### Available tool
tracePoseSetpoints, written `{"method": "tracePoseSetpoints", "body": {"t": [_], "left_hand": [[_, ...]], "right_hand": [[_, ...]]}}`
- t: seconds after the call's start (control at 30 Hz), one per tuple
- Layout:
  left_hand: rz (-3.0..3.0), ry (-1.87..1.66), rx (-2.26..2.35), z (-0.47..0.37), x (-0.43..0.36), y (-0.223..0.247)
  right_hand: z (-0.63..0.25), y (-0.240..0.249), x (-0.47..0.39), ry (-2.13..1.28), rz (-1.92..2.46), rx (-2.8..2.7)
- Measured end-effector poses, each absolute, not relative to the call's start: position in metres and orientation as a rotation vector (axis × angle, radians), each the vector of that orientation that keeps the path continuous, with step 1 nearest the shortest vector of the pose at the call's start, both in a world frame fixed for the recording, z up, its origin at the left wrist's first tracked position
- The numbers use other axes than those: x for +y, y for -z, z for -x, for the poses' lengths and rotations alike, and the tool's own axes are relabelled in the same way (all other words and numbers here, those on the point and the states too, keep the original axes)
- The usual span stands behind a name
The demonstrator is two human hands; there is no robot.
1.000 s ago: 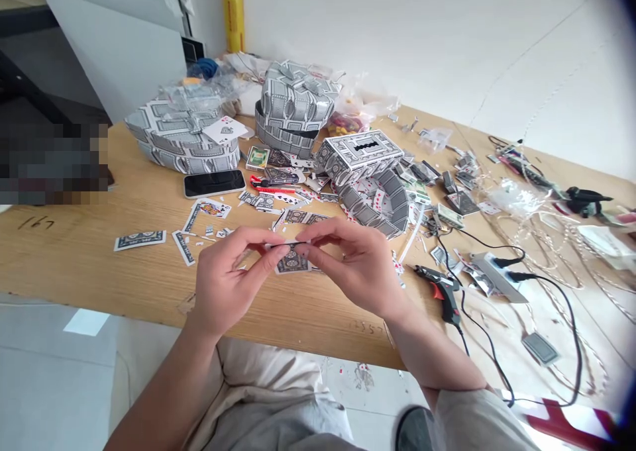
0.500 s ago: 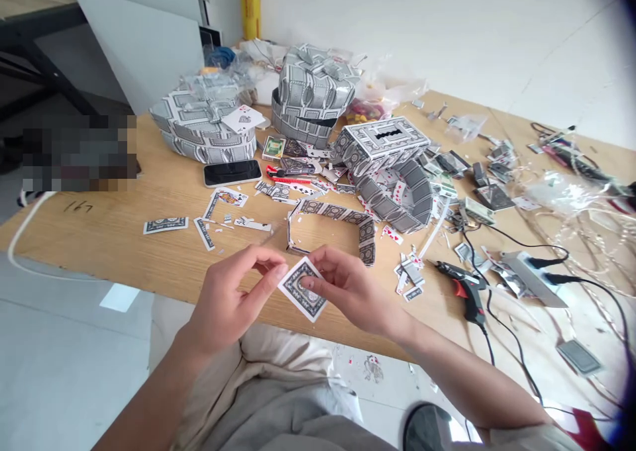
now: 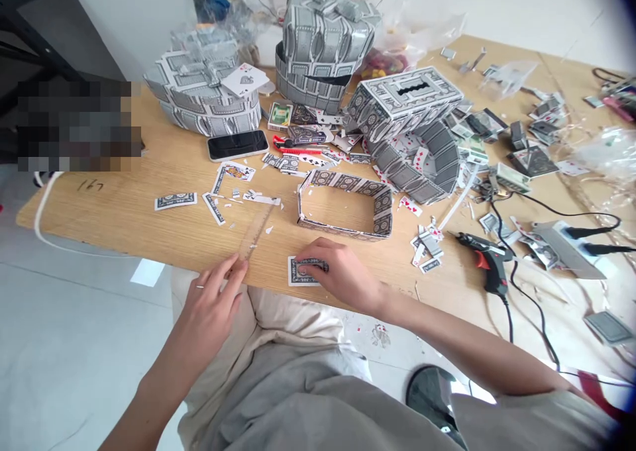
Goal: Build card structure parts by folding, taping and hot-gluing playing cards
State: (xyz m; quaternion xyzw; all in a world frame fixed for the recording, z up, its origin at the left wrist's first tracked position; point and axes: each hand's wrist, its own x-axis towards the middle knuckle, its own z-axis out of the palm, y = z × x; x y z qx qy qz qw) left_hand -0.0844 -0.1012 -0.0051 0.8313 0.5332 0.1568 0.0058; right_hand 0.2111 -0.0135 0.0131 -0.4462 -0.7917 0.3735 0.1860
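A playing card lies back up at the table's front edge, and my right hand is closed on it with thumb and fingers. To its left, my left hand has its fingertips on the near end of a clear ruler that lies slanted on the wood. Just behind the card stands an open rectangular frame made of cards. Cut card strips and small white scraps lie left of the frame.
Behind are a phone, a red cutter, a card-covered box, an open card basket and two lidded card baskets. On the right are a glue gun, black cables, a power strip and scraps.
My right hand has lowered the card onto the table. My left hand has left the card and moved left to the ruler. The view has shifted, so the table items appear higher and larger.
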Motion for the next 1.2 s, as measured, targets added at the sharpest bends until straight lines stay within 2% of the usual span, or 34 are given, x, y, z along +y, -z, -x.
{"method": "tracePoseSetpoints", "body": {"t": [0.23, 0.53, 0.77, 0.97, 1.2], "left_hand": [[-2.608, -0.598, 1.573, 0.055, -0.104, 0.000], [-2.593, -0.754, 1.329, 0.031, -0.103, 0.018], [-2.568, -0.978, 1.334, 0.049, -0.088, -0.005], [-2.658, -0.827, 1.200, 0.032, -0.101, 0.003], [-2.598, -0.830, 1.205, 0.023, -0.106, 0.020]], "right_hand": [[-0.208, -0.004, -0.019, -0.952, 1.248, -2.260], [-0.209, 0.006, -0.025, -0.902, 1.188, -2.252], [-0.210, 0.007, -0.024, -0.907, 1.175, -2.262], [-0.213, 0.004, -0.025, -0.886, 1.157, -2.292], [-0.217, 0.003, -0.029, -0.865, 1.160, -2.294]]}}
